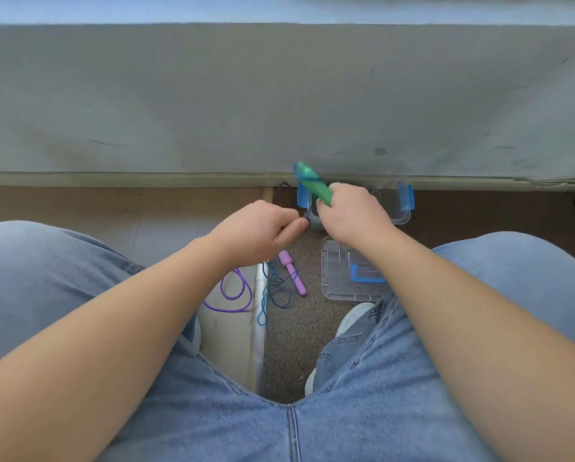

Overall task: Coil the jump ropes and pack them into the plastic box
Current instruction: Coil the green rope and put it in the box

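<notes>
Green handle in one hand, blue cord in the other.

The right hand (352,215) is wrapped tight around the green handle (312,183), which sticks up and away to the left. The left hand (262,228) sits just beside it and pinches the blue cord (272,288), which hangs down below both hands to the floor. The plastic box (402,208) sits just behind the right hand. I think the cord goes round the handle next.

Two jump ropes (281,288) (one box (402,208))
</notes>
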{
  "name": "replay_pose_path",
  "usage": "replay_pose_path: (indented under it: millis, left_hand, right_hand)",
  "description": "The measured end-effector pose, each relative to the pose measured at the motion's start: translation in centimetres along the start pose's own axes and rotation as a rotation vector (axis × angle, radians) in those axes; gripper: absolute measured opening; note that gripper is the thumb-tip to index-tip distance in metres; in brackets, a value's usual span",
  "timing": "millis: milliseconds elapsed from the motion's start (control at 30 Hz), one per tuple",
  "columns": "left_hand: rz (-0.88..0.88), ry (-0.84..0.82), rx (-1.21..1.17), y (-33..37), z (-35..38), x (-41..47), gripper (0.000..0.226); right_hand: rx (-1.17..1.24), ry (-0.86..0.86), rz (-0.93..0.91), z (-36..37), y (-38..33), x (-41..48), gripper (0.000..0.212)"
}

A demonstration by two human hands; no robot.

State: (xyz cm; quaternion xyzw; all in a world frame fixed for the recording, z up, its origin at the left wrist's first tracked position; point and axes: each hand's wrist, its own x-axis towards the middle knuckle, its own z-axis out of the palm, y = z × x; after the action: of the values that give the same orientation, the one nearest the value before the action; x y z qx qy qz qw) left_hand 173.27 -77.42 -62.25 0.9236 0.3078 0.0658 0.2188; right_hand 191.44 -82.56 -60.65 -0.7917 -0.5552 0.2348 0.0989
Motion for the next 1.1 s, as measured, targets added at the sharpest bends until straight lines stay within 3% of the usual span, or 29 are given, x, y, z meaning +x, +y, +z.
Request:
replay_pose_path:
  millis: [133,233,300,400,467,567,667,767,867,967,1100]
  left_hand:
    - [0.305,0.048,0.197,0.9,-1.4,0.6,0.045]
    - [0.278,0.095,0.178,-0.5,-2.5,1.0,0.053]
    - [0.122,0.085,0.044,-1.4,-2.8,1.2,0.054]
    - [-0.198,0.081,-0.110,-2.3,-2.5,1.4,0.055]
    - [-0.279,0.084,-0.071,-1.7,-1.8,1.2,0.049]
    - [-0.184,0.094,-0.008,-0.1,-0.6,0.8,0.037]
    - [0.048,-0.010,0.065,0.9,-0.6,0.7,0.040]
    - [0.204,-0.034,0.182,0.9,-1.8,1.2,0.048]
    - [0.116,0.011,0.194,-0.2,-2.7,1.6,0.058]
    - [-0.098,-0.043,0.106,-1.4,-2.7,1.6,0.060]
    - [-0.308,-0.066,-0.016,-1.3,-1.1,1.4,0.045]
  right_hand:
    - [-0.366,-0.262,-0.176,1.1,-0.4,-1.4,0.008]
    - [-0.426,-0.350,-0.435,1.7,-1.3,-2.2,0.010]
    - [-0.395,-0.324,-0.550,1.4,-1.5,-2.3,0.009]
    - [-0.095,-0.214,-0.436,0.9,-1.2,-2.2,0.009]
    - [0.036,-0.084,-0.297,0.9,-0.9,-1.6,0.013]
    - [0.148,0.020,-0.115,0.6,-0.4,-0.5,0.019]
    - [-0.110,-0.082,-0.014,0.6,0.1,-0.2,0.015]
    - [-0.369,-0.282,-0.098,1.2,0.0,-1.2,0.011]
    - [-0.421,-0.410,-0.375,1.9,-0.9,-2.0,0.009]
    - [-0.215,-0.374,-0.496,1.7,-1.9,-2.9,0.030]
    - [0.118,-0.166,-0.308,1.9,-1.7,-2.0,0.019]
